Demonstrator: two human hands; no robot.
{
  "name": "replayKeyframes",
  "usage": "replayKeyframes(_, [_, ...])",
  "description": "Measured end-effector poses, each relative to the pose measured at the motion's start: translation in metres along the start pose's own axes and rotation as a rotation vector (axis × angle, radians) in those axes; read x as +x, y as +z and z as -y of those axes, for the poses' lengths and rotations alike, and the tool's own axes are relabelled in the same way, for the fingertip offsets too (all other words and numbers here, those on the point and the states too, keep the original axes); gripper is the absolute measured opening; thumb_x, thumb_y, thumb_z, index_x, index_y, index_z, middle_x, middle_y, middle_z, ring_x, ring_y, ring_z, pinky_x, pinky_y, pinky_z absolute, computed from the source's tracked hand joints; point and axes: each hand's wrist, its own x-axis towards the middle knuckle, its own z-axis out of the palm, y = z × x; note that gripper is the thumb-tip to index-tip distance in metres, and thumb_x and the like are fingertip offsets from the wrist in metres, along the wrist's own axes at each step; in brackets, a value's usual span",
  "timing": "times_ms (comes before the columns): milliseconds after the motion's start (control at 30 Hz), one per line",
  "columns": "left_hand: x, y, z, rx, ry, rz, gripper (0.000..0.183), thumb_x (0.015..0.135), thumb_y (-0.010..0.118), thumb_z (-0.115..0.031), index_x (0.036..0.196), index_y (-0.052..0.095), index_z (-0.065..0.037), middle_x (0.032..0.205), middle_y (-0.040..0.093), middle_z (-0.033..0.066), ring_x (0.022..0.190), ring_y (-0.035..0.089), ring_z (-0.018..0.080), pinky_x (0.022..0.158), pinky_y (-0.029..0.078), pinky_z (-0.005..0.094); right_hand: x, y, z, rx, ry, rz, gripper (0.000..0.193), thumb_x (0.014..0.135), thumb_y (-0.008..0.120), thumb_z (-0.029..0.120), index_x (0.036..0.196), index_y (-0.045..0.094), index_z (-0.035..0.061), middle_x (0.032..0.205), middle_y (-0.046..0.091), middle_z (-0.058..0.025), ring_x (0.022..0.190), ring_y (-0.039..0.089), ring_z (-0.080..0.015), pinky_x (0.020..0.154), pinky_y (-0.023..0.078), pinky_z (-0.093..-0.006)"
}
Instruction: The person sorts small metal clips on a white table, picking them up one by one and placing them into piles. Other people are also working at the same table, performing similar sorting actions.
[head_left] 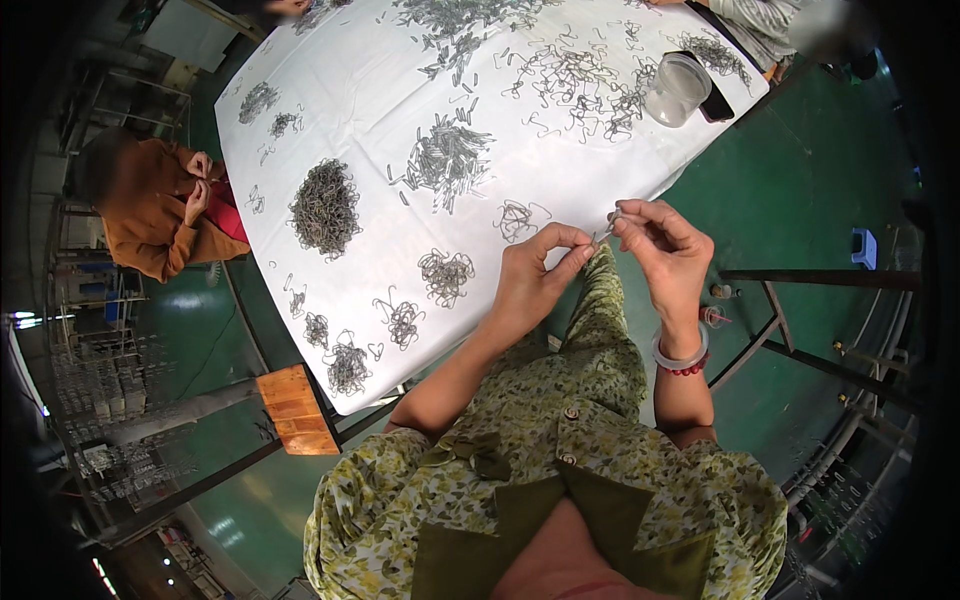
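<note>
My left hand (pixel 535 275) and my right hand (pixel 665 250) meet just off the near edge of a white-covered table (pixel 380 215). Together they pinch a small grey metal wire piece (pixel 606 231) between the fingertips. My right wrist wears a pale bangle and a red bead bracelet. Closest to my hands on the table are a small loop of bent wire (pixel 516 218) and a little tangle of wire clips (pixel 446 274).
Several heaps of grey wire clips cover the table, the largest a dense mound (pixel 325 207). A clear plastic cup (pixel 678 88) stands at the far right corner. A person in an orange top (pixel 160 215) sits at the left. A wooden stool (pixel 296 408) stands below the table. Green floor surrounds it.
</note>
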Motion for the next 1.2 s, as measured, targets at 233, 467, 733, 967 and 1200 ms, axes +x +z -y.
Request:
replayKeyframes(233, [0.008,0.007,-0.01,-0.037,-0.063,0.018,0.011,0.085,0.068,-0.008,0.093,0.066,-0.001,0.086,0.066,0.0013,0.084,0.058,0.0067,0.079,0.047,0.0232,-0.007,-0.006,0.007,-0.028,0.015,0.057,0.016,0.077,0.068,-0.007,0.092,0.07,-0.0032,0.081,0.066,-0.0039,0.071,0.058,-0.0065,0.061,0.045,-0.0194])
replayKeyframes(467, [0.007,0.014,-0.014,-0.087,-0.096,0.019,0.012,0.085,0.068,-0.008,0.094,0.066,-0.002,0.088,0.066,0.0012,0.084,0.058,0.0064,0.079,0.047,0.0233,-0.005,-0.003,0.003,-0.242,-0.247,0.003,0.014,0.075,0.067,-0.008,0.088,0.07,-0.0027,0.078,0.065,-0.0036,0.067,0.055,-0.0073,0.059,0.044,-0.0209])
replayKeyframes(733, [0.009,0.017,-0.002,0.016,0.007,0.04,0.015,0.084,0.068,-0.009,0.097,0.063,-0.003,0.092,0.069,0.0088,0.083,0.065,0.0167,0.074,0.05,0.0281,-0.006,-0.006,-0.005,-0.138,-0.15,-0.027,0.016,0.075,0.067,-0.01,0.089,0.067,-0.003,0.078,0.064,-0.0031,0.066,0.05,-0.0072,0.056,0.039,-0.0206])
replayKeyframes(967, [0.082,-0.018,0.027,0.203,-0.073,0.022,0.025,0.088,0.063,-0.015,0.112,0.065,-0.005,0.092,0.069,0.0058,0.083,0.061,0.0099,0.074,0.05,0.0253,-0.004,-0.018,0.0,-0.079,-0.198,-0.093,0.02,0.074,0.068,-0.012,0.092,0.067,-0.0049,0.079,0.065,-0.0049,0.065,0.048,-0.0086,0.058,0.039,-0.0213])
replayKeyframes(1200, [0.186,-0.013,0.137,0.898,0.139,0.05,0.012,0.08,0.063,-0.008,0.086,0.068,0.002,0.084,0.063,0.0208,0.08,0.063,0.0342,0.073,0.051,0.0428,-0.003,-0.038,-0.006,-0.177,-0.189,-0.05,0.016,0.076,0.067,-0.01,0.09,0.069,-0.0029,0.079,0.066,-0.0056,0.066,0.051,-0.0084,0.059,0.04,-0.0211])
